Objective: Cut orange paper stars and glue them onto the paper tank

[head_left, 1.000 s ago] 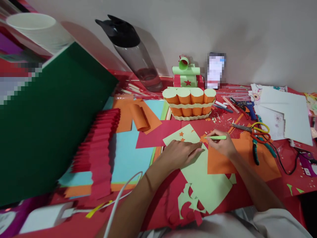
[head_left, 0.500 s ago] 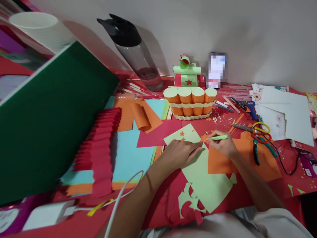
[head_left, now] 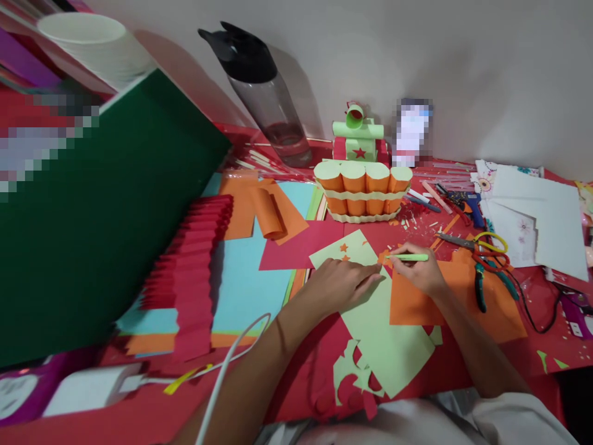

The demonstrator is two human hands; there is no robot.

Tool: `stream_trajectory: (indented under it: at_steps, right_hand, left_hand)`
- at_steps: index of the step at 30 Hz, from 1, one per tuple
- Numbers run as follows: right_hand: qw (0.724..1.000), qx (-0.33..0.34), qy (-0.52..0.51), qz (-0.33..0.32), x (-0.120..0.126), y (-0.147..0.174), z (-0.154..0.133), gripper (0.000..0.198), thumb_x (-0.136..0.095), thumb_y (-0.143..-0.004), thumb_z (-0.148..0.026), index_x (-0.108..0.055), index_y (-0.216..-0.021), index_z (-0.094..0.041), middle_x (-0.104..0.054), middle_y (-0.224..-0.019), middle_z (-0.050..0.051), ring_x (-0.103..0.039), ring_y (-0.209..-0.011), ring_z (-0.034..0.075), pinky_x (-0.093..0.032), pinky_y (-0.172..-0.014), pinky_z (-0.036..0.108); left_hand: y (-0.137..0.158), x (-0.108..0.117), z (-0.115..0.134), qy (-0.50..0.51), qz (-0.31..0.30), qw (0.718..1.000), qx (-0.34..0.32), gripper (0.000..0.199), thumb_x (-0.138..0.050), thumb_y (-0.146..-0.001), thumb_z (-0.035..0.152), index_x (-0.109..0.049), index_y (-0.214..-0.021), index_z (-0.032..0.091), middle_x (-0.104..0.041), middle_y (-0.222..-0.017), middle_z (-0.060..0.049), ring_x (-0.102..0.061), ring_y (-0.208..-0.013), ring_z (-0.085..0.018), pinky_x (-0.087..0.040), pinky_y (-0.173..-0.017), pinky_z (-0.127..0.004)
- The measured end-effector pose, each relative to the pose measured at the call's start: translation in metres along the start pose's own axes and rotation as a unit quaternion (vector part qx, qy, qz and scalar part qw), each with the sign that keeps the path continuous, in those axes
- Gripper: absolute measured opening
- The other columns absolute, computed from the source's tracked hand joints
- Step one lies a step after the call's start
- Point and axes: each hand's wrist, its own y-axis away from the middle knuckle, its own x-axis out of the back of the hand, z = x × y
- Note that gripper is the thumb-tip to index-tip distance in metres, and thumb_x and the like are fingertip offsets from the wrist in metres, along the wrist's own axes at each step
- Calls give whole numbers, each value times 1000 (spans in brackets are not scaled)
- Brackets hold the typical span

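Note:
My left hand (head_left: 347,283) lies flat on a pale green paper sheet (head_left: 398,352), its fingers stretched towards a small orange paper piece (head_left: 383,257). Held in a pinch by my right hand (head_left: 419,272) is a slim lime-green pen-shaped tool (head_left: 412,257). Its tip points left at the orange piece and is too small to make out. Little orange paper stars (head_left: 343,248) rest on the green sheet beyond my left hand. An orange paper sheet (head_left: 412,303) sits beneath my right hand and wrist. Cut green paper scraps (head_left: 347,371) lie nearer my body.
Behind the sheet stand a row of orange paper tubes (head_left: 354,180) and a green paper model (head_left: 359,148). Scissors (head_left: 486,244), pliers (head_left: 480,290) and a glue gun (head_left: 473,209) lie right. A bottle (head_left: 278,111), green board (head_left: 115,216) and white cable (head_left: 222,377) are left.
The whole view has shifted slightly, so things at the left and back appear a little further right. Both hands keep nearly the same place and grip.

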Motion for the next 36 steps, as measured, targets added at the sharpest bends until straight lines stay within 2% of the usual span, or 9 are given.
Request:
stream_trajectory:
  at_steps: [5, 10, 18, 21, 27, 33, 36]
  right_hand:
    - [1000, 13, -7, -10, -1, -1, -2, 26, -76, -89, -46, -79, -91, -20, -73, -73, 1, -63, -61, 15, -47, -58, 26]
    - [1000, 23, 0, -5, -1, -1, -1, 23, -75, -88, -43, -78, -90, -20, -74, -71, 1, -61, -59, 14, -46, -56, 24]
    - [1000, 11, 14, 2, 2, 0, 2, 15, -71, -83, -33, -64, -76, -22, -64, -61, -3, -55, -54, 13, -40, -52, 23]
    - [1000, 6, -4, 6, 3, 0, 3, 18, -71, -86, -37, -65, -79, -22, -64, -63, -3, -56, -55, 13, -42, -53, 24]
    - [1000, 14, -4, 16, 1, -1, 3, 25, -72, -91, -46, -73, -88, -21, -73, -75, 2, -64, -65, 16, -49, -61, 27]
    - [1000, 19, -2, 10, 1, -1, 1, 24, -72, -91, -46, -75, -92, -21, -76, -81, 3, -66, -67, 16, -50, -63, 27]
    - [1000, 9, 0, 11, 1, -1, 1, 22, -72, -90, -43, -74, -89, -21, -74, -77, 2, -64, -65, 16, -48, -61, 26]
  left_hand:
    - [-1, -1, 0, 13, -2, 1000, 4, 50, -32, -111, 48, -76, -125, 29, -83, -90, -9, -74, -75, -26, -36, -60, -29]
    - [-1, 3, 2, -1, -22, 1000, 17, 53, -29, -112, 50, -76, -127, 30, -83, -92, -9, -76, -79, -29, -33, -59, -29]
    - [-2, 6, 4, 4, -19, 999, 27, 50, -33, -111, 49, -78, -124, 30, -83, -89, -10, -76, -79, -28, -32, -59, -29]
    - [-2, 7, 4, 10, -20, 999, 28, 50, -34, -111, 48, -78, -123, 30, -83, -89, -10, -76, -79, -28, -33, -59, -29]
    - [-2, 6, 3, 25, -15, 999, 22, 51, -33, -111, 48, -78, -124, 29, -83, -89, -10, -76, -78, -28, -34, -60, -30]
    - [-2, 5, 2, 25, -12, 999, 24, 51, -32, -111, 48, -78, -124, 31, -83, -90, -9, -76, -80, -29, -34, -60, -30]
    - [-2, 5, 3, 22, -13, 999, 28, 50, -33, -111, 48, -78, -127, 31, -84, -91, -10, -77, -80, -29, -35, -60, -30]
